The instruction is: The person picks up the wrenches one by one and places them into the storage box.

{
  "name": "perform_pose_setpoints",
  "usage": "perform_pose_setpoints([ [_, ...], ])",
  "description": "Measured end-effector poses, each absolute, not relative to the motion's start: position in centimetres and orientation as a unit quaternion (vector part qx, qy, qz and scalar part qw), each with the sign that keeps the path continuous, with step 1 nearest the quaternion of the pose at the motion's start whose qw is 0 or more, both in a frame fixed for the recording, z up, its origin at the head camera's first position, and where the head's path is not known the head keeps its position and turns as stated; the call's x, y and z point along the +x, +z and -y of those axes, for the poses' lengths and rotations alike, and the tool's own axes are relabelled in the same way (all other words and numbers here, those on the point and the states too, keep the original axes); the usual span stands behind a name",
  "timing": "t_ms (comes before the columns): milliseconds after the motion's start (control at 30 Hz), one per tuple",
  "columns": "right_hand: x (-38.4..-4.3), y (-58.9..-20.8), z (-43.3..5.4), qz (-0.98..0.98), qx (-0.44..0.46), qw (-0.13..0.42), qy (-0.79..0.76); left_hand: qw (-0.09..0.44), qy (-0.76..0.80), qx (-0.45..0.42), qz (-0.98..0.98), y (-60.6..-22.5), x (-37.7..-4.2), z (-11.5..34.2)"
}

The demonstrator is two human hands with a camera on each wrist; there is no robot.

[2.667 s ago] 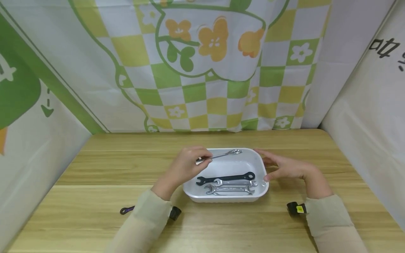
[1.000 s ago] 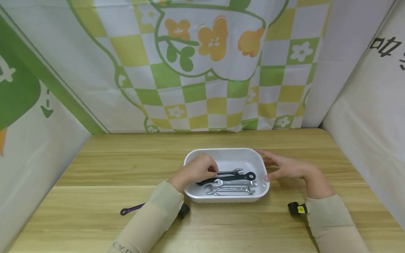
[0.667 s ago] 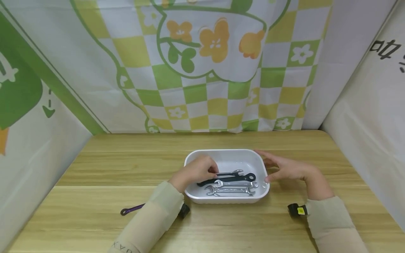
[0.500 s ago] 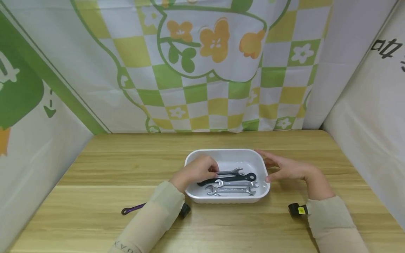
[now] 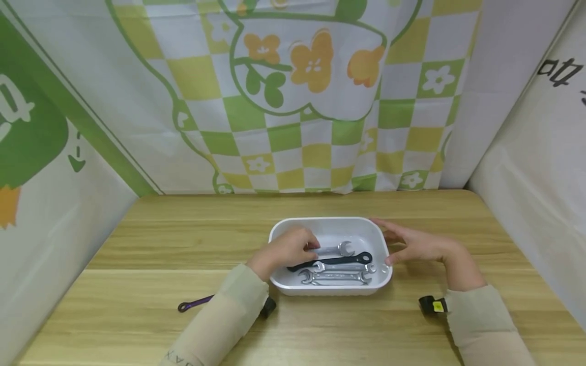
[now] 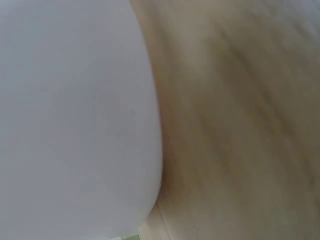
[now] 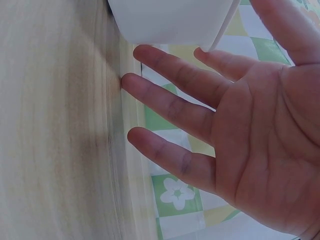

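My left hand [image 5: 290, 247] reaches into the white plastic bin [image 5: 284, 291]. Its thumb and forefinger are slightly parted around the near end of a silver wrench [image 5: 344, 248], which lies with its open jaw facing right; the other end is hidden by the hand. In front of it in the bin are a black wrench [image 5: 345, 260] and several silver double-ended wrenches [image 5: 336, 276]. My right hand [image 5: 418, 245] spreads its fingers at the bin's right side, the thumb at the rim. In the right wrist view its straight fingers [image 7: 175, 105] are beside the bin wall.
A purple wrench [image 5: 196, 303] lies on the wooden table [image 5: 137, 284], partly behind the left sleeve. Dark wrist cameras [image 5: 428, 305] hang below both cuffs. A patterned cloth [image 5: 316, 137] rises behind the table. The left wrist view is filled by the bin's outer wall [image 6: 75, 125] and blurred wood.
My left hand lowered a silver wrench into the bin behind the black one. The wrench has since turned flatter, and the thumb and forefinger have parted slightly. My right hand stays at the bin.
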State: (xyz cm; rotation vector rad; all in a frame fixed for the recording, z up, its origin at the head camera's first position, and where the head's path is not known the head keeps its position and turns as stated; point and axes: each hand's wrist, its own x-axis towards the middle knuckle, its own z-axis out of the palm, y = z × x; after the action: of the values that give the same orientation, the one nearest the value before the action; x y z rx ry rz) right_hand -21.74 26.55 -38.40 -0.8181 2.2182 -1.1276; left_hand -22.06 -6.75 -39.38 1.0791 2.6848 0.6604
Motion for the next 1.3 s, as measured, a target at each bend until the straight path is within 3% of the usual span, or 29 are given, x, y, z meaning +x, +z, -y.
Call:
perform_pose_setpoints([
  [533,-21.6,-38.8,-26.9,-0.816,-0.301,0.257,-0.421,0.105,0.220,0.381,-0.892,-37.1,-20.9,7.2],
  [900,-21.6,-38.7,-26.8,-0.819,-0.298,0.259,-0.416,0.028,0.258,0.385,-0.885,-35.1,-19.1,10.0],
  [1300,-21.8,-38.6,-26.6,-0.818,-0.302,0.257,-0.416,-0.005,0.269,0.320,-0.908,-33.1,-16.9,16.7],
])
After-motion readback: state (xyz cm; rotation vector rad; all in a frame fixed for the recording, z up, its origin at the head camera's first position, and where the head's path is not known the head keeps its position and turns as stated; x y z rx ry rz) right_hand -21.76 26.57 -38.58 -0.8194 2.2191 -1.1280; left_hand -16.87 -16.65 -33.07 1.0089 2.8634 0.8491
